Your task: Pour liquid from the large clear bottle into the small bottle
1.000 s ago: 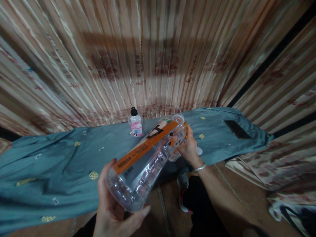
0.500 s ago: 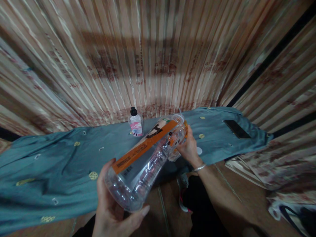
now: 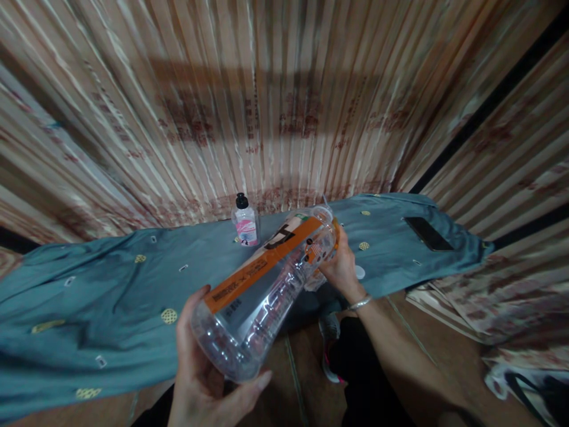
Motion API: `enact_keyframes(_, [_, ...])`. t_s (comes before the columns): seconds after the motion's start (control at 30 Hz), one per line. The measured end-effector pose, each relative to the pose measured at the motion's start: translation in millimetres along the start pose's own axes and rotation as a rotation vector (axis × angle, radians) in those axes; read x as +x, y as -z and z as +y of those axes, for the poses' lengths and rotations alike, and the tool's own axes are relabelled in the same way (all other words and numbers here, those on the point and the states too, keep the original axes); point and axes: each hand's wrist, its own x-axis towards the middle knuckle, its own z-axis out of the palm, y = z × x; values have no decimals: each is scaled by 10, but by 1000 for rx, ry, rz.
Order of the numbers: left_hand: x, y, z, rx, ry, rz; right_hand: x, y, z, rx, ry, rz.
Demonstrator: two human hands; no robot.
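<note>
A large clear plastic bottle (image 3: 267, 308) with an orange-striped label lies tilted across the middle of the view, its base toward me and its far end up to the right. My left hand (image 3: 200, 362) cups the base, thumb below and fingers along the left side. Around the far end my right hand (image 3: 340, 261) is closed, most of its fingers hidden behind the plastic. Clear, crumpled-looking plastic also shows under that end; I cannot tell whether it belongs to the bottle. Beyond it stands a small clear bottle (image 3: 246, 228) with a black cap and pink label.
A teal patterned cloth (image 3: 111, 296) covers the long surface ahead. On it lie a black phone-like slab (image 3: 427, 233) at the right and a white disc (image 3: 360, 272) near my right wrist. A pleated curtain (image 3: 284, 118) hangs close behind. A white bag (image 3: 511, 379) sits low right.
The large bottle and both hands stay almost in place, with only a very slight shift of the whole view. Both hands keep their hold.
</note>
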Motion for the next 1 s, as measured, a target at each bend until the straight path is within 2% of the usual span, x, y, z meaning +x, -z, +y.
enact_keyframes(0.33, [-16,-25,41,-6,-8,-5,-3,-26,34,-7,53,24])
enact_keyframes(0.67, [-15,-12,7,4,-26,-13,2,6,-6,-23,-9,-5])
enact_keyframes(1.0, [-11,-25,28,10,-13,0,-4,-22,4,18,20,35])
